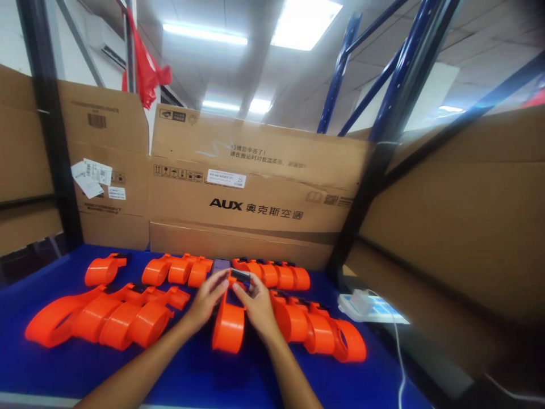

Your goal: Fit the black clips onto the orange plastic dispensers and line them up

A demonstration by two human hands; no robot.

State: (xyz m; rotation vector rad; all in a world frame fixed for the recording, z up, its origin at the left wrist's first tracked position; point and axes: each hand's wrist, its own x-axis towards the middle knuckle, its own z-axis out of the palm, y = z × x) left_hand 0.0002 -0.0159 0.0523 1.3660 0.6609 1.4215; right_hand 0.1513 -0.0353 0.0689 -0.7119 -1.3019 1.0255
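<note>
In the head view, the strap (229,328) is between the two hands, in the middle near the front of the blue table (187,363). It is bright, even orange with a smooth, slightly glossy face, wound into a wide, rounded band. The band hangs below the fingers, with its broad outer side towards the camera; a paler sheen lies across its middle and its left edge is darker. From the band a narrower orange length runs up to a black buckle (240,276) at the top. The buckle is a short dark bar, tilted slightly down towards the right, with a light glint along it; its finer parts are too small to make out.

The left hand (208,298) pinches the strap's upper end beside the buckle, thumb and forefinger close together. The right hand (258,302) grips the buckle's right end, thumb below and in front, fingers curled behind; how far the hidden fingers are closed I cannot tell.

More orange rolls (147,324) of the same kind, many with black pieces on top, stand in rows to the left, with others (320,333) to the right. A phone (221,265) lies just behind the hands, partly covered. Printed cardboard (255,193) stands along the back.
</note>
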